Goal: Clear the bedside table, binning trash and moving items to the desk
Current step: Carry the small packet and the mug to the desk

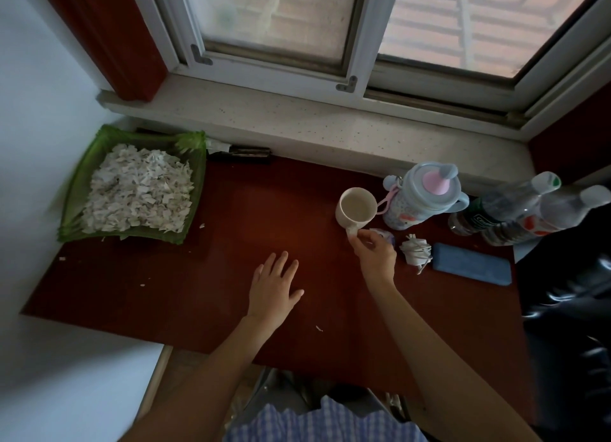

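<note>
Your right hand [373, 251] pinches the white mug [356, 209] by its handle beside the sippy bottle [421, 195]; left hand [275, 286] rests open on the bench [231, 276]; next, release it upright

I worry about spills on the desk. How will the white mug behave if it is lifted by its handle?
The white mug looks like glazed ceramic, so probably stiff, breakable, and a little slippery. The right hand pinches only its handle, so it may tilt toward the body side. Inside looks pale; whether it holds liquid is unclear, so lifting level seems wise.
</note>
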Tool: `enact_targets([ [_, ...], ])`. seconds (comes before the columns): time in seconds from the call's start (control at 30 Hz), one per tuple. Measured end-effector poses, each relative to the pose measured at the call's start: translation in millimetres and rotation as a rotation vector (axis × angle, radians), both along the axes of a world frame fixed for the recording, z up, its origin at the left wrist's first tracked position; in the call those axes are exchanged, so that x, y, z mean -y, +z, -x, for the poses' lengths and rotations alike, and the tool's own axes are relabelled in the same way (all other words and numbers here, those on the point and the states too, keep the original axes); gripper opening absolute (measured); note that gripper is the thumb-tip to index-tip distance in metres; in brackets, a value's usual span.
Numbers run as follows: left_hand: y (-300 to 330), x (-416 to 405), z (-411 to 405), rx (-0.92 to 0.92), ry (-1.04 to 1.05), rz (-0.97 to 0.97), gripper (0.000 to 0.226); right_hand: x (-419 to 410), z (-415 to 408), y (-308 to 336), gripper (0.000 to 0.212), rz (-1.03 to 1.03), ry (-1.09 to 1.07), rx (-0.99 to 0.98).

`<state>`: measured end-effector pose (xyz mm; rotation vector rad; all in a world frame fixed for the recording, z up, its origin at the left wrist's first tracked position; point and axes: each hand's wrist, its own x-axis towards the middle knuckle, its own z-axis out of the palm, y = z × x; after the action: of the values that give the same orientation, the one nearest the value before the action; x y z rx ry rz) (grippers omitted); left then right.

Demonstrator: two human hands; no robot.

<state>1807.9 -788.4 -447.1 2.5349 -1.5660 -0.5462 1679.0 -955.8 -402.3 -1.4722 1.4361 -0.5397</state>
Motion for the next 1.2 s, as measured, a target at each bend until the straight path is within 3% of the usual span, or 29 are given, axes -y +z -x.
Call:
enact_targets([
  [0.47,2,0,0,0.003,-0.003,-0.008,0.064,17,-30,-6,0.030,0.062,0.042,-0.007],
  [0.87,5,1,0,-0.016,-0.002,-0.018,0.065,40,-42,0,0.015,0.066,0.073,-0.026],
  [1.2,5,1,-1,0.006,-0.014,-0.041,0.065,41,-41,0,0.024,0.077,0.084,-0.058],
])
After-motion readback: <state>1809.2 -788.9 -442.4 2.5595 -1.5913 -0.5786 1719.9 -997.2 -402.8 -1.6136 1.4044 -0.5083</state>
